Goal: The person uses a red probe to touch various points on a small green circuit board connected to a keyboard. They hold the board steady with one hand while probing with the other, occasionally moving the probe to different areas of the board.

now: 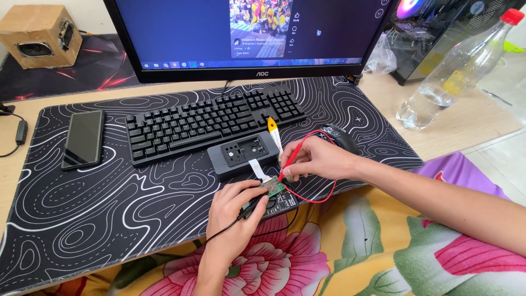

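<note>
A small green circuit board (272, 188) lies near the front edge of the black patterned desk mat (109, 208), joined by a white flat ribbon cable (256, 168) to a dark grey box (241, 153). My left hand (233, 211) holds a black test probe (249, 208) with its tip at the board; its black lead trails toward me. My right hand (312, 159) grips a red test probe (285, 170) pointing down at the board, its red lead (315, 197) looping around. A yellow-handled tool (274, 131) lies beside the box.
A black keyboard (213, 120) sits behind the box, under a monitor (246, 33). A black phone (83, 138) lies at the left, a black mouse (339, 137) behind my right hand. A wooden speaker (41, 35) stands back left, a clear plastic bottle (455, 71) and a computer case at the right.
</note>
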